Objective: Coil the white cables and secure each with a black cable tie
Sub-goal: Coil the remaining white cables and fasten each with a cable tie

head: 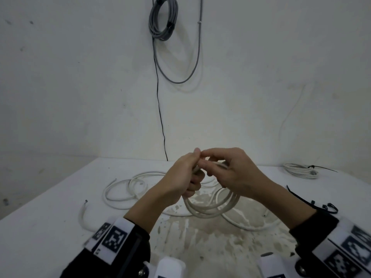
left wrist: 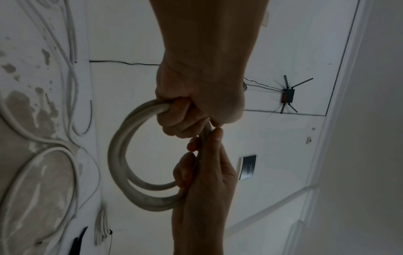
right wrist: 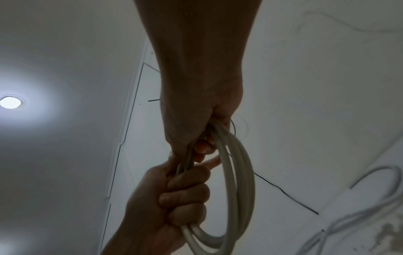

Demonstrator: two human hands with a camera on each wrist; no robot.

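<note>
A coil of white cable of a few loops hangs above the white table. My left hand grips the top of the coil in a fist. My right hand pinches the same bundle right beside it, and the fingertips of both hands meet. In the left wrist view the left hand closes round the coil, with the right hand holding it from below. In the right wrist view the right hand and left hand both clasp the coil. Black cable ties lie at the right.
Loose white cables sprawl on the table behind and under my hands. A short cable piece lies at the left. A coiled white cable with a black tie sits at the back right. A grey cable coil hangs on the wall.
</note>
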